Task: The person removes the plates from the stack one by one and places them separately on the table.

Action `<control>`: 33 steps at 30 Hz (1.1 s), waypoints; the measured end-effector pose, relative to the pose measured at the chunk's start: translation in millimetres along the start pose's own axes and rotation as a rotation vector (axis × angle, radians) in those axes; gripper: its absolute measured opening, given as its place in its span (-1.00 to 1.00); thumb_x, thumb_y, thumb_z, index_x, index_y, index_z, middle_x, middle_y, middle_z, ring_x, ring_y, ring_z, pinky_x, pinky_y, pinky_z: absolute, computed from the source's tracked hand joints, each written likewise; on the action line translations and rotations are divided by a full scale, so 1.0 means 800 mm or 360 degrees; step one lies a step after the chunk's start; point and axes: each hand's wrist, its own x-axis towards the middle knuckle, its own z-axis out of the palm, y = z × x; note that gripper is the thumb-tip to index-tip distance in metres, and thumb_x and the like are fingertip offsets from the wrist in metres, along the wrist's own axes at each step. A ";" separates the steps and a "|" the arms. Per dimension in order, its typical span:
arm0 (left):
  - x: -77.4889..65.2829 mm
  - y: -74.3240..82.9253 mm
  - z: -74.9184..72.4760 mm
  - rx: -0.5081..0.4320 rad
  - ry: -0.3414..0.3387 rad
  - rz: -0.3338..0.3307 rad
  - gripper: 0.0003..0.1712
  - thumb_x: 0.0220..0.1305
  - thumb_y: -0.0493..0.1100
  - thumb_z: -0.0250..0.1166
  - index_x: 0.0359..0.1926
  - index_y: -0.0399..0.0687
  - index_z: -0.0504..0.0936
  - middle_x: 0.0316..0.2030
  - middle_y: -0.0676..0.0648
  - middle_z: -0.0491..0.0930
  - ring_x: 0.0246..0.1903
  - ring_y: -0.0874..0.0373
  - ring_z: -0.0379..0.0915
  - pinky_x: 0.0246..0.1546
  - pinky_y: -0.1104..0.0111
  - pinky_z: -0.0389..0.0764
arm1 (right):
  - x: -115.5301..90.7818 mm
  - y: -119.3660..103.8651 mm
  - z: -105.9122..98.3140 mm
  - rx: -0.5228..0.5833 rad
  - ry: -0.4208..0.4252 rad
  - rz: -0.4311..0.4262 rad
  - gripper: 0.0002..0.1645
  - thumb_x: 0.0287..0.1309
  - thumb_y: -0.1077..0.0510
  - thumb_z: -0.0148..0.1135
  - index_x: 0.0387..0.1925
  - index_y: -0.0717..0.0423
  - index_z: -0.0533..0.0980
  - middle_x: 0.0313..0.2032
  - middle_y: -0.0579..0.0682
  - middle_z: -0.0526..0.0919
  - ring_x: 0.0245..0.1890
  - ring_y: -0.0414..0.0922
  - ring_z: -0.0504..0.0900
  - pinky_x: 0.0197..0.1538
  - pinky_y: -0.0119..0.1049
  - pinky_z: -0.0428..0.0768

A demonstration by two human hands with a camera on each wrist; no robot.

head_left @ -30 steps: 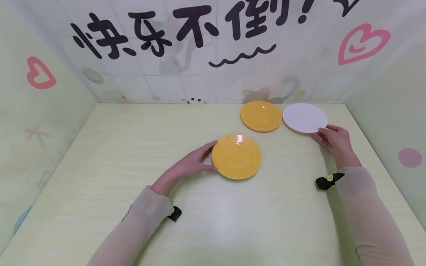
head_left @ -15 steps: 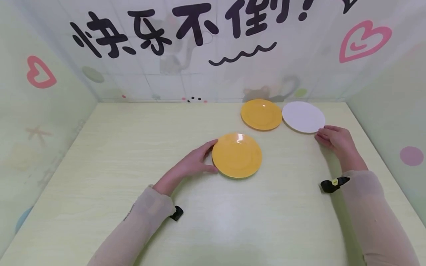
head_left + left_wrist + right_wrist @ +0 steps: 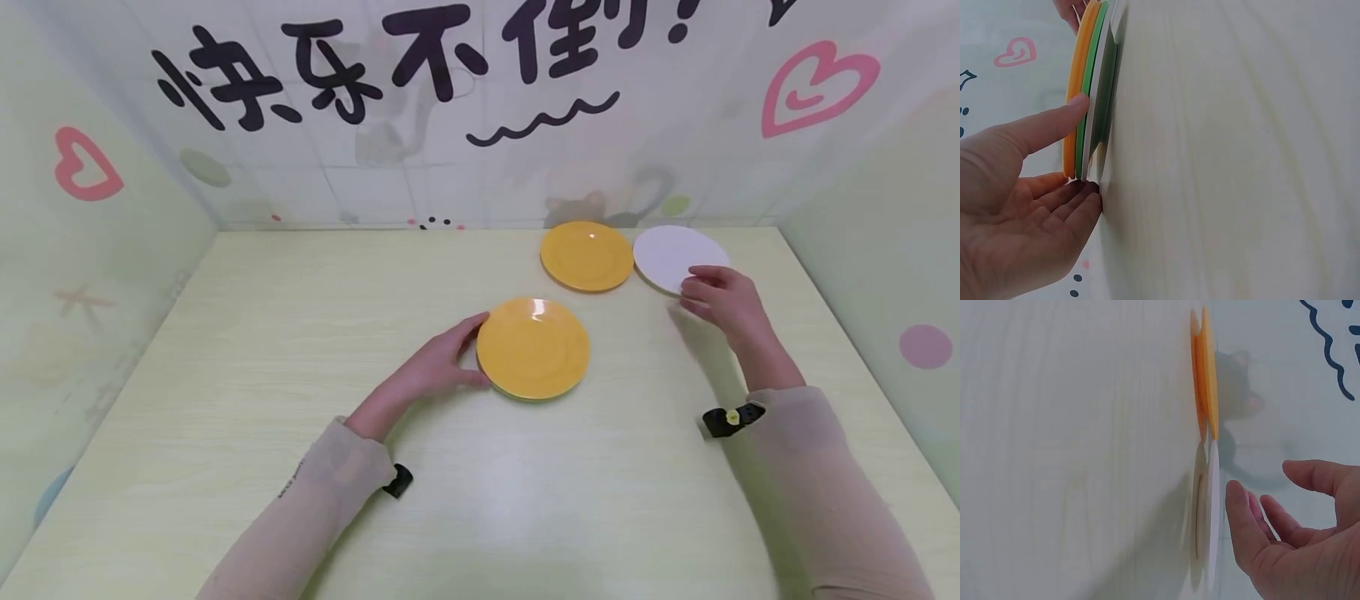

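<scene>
Near the table's middle my left hand (image 3: 438, 365) grips the left edge of a stack of plates, thumb at the near side and fingers behind. Its top is a yellow-orange plate (image 3: 533, 348); a green plate (image 3: 1091, 53) and a white plate (image 3: 1090, 137) show below it in the left wrist view. At the back right, a single white plate (image 3: 663, 257) lies beside another yellow-orange plate (image 3: 587, 256), their rims meeting. Over the white plate's front right edge hovers my right hand (image 3: 727, 307), fingers loosely bent, holding nothing; the right wrist view shows a gap between fingertips and plate.
The pale wooden table (image 3: 247, 333) meets a printed back wall (image 3: 300, 187) just behind the two rear plates. Side walls stand at left and right. A black strap device (image 3: 731, 420) sits on the right wrist.
My right hand has let go of the white plate's rim and shifted left and up over it. The white plate moved slightly left. The left hand keeps its grip on the stack.
</scene>
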 end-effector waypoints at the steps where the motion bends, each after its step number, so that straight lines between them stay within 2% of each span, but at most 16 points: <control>1: 0.000 0.000 0.000 0.0002 0.0001 -0.0001 0.12 0.14 -0.14 0.50 0.58 -0.03 0.01 0.55 -0.09 0.12 0.53 -0.02 0.05 0.56 0.10 0.11 | -0.001 0.000 0.006 -0.0017 -0.0035 -0.0009 -0.78 0.33 0.29 0.18 -0.03 0.11 0.40 -0.36 -0.28 0.58 -0.36 -0.41 0.64 -0.21 -0.57 0.70; 4: 0.000 0.001 0.000 0.0004 0.0004 -0.0003 0.11 0.15 -0.14 0.49 0.58 -0.05 0.01 0.55 -0.09 0.12 0.54 -0.02 0.04 0.57 0.09 0.10 | 0.000 0.000 0.023 -0.0086 -0.0125 -0.0013 -0.70 0.36 0.28 0.15 0.07 0.24 0.38 -0.38 -0.31 0.61 -0.35 -0.42 0.63 -0.18 -0.57 0.70; 8: 0.000 0.001 0.000 -0.0010 0.0006 -0.0018 0.11 0.15 -0.14 0.49 0.57 -0.06 0.02 0.55 -0.09 0.12 0.53 -0.03 0.05 0.56 0.09 0.11 | -0.001 0.003 0.047 -0.0234 -0.0256 0.0019 -0.47 0.40 0.24 0.11 0.27 0.42 0.26 -0.37 -0.33 0.62 -0.30 -0.45 0.63 -0.10 -0.55 0.69; 11: 0.000 0.001 0.001 -0.0017 0.0006 -0.0027 0.11 0.15 -0.14 0.49 0.57 -0.06 0.02 0.54 -0.09 0.13 0.54 -0.03 0.04 0.56 0.09 0.10 | -0.002 0.006 0.064 -0.0390 -0.0335 0.0045 -0.38 0.42 0.18 0.11 0.34 0.45 0.22 -0.34 -0.36 0.60 -0.28 -0.48 0.64 -0.06 -0.56 0.68; 15: -0.001 0.001 0.001 -0.0002 0.0009 -0.0019 0.11 0.14 -0.12 0.50 0.57 -0.06 0.02 0.54 -0.10 0.15 0.53 -0.03 0.05 0.56 0.07 0.10 | -0.004 0.009 0.083 -0.0486 -0.0400 0.0062 -0.38 0.41 0.15 0.14 0.33 0.43 0.27 -0.33 -0.37 0.61 -0.29 -0.48 0.66 -0.04 -0.56 0.67; 19: -0.001 0.002 0.000 0.0015 0.0003 -0.0005 0.13 0.13 -0.11 0.51 0.57 -0.06 0.02 0.53 -0.10 0.16 0.53 -0.03 0.06 0.56 0.07 0.10 | -0.006 0.012 0.096 -0.0478 -0.0455 0.0071 -0.41 0.40 0.17 0.16 0.31 0.45 0.30 -0.35 -0.34 0.64 -0.30 -0.46 0.66 -0.06 -0.54 0.68; 33: 0.002 -0.004 0.000 -0.0003 -0.0016 0.0035 0.17 0.09 -0.08 0.54 0.57 -0.11 0.01 0.53 -0.12 0.15 0.53 -0.03 0.05 0.57 0.08 0.09 | -0.007 0.019 0.119 -0.0585 -0.0548 0.0174 -0.46 0.38 0.16 0.19 0.26 0.39 0.37 -0.24 -0.16 0.67 -0.34 -0.37 0.69 -0.10 -0.43 0.73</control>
